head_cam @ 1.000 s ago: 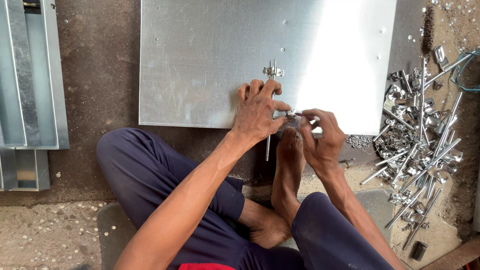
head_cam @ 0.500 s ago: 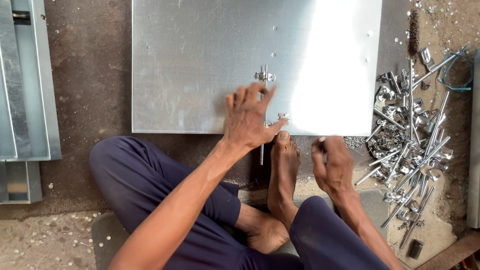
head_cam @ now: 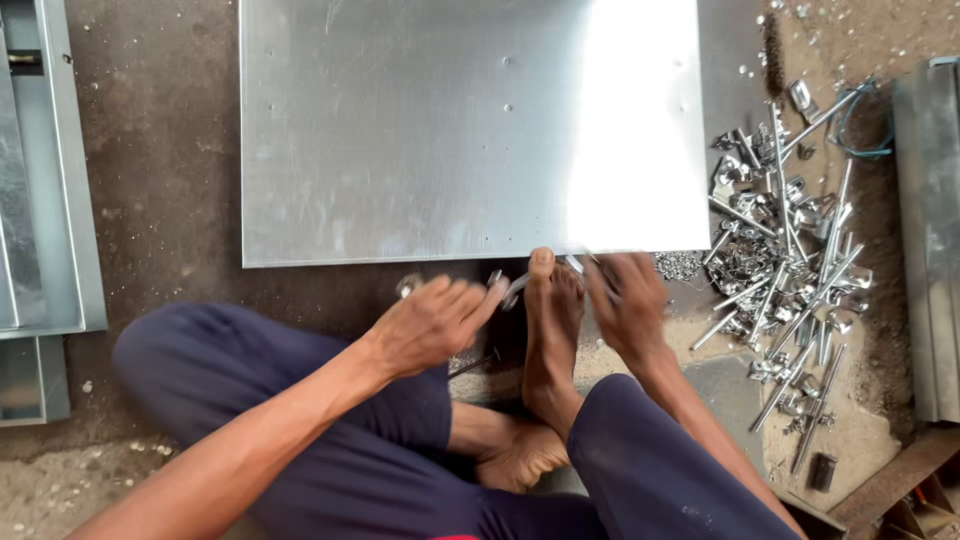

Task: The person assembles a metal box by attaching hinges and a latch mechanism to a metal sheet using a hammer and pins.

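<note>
Metal sheet point(head_cam: 420, 130): one, large, flat, galvanised grey, lying on the concrete floor point(head_cam: 160, 200); strong glare down its right part; small holes dotted over the face. Its near edge runs just beyond the person's toes.

Left hand point(head_cam: 435, 325): motion-blurred, fingers curled, hovering over the floor just short of the sheet's near edge. A small shiny metal fitting point(head_cam: 512, 288) shows at the fingertips; whether the grip is closed on it cannot be told.

Right hand point(head_cam: 628, 305): also blurred, at the sheet's near edge, fingers bent around a thin bright metal part point(head_cam: 578, 265); the grip looks narrow, but the hold is not clear.

Bare foot point(head_cam: 550, 330): between the two hands, toes touching or just reaching the sheet's edge. Legs in dark blue trousers point(head_cam: 300, 440), folded, person seated on the floor.

Thin rod point(head_cam: 475, 365): one, lying on the floor beside the foot, below the left hand.

Hardware pile point(head_cam: 790, 250): right of the sheet; many threaded rods, brackets and nuts, bright steel, heaped loose on the floor. Small washers or nuts point(head_cam: 680, 265) in a cluster between pile and right hand.

Metal channels point(head_cam: 45, 200): far left, long, grey, lying lengthwise. A further grey panel point(head_cam: 930, 240) at the far right edge.
</note>
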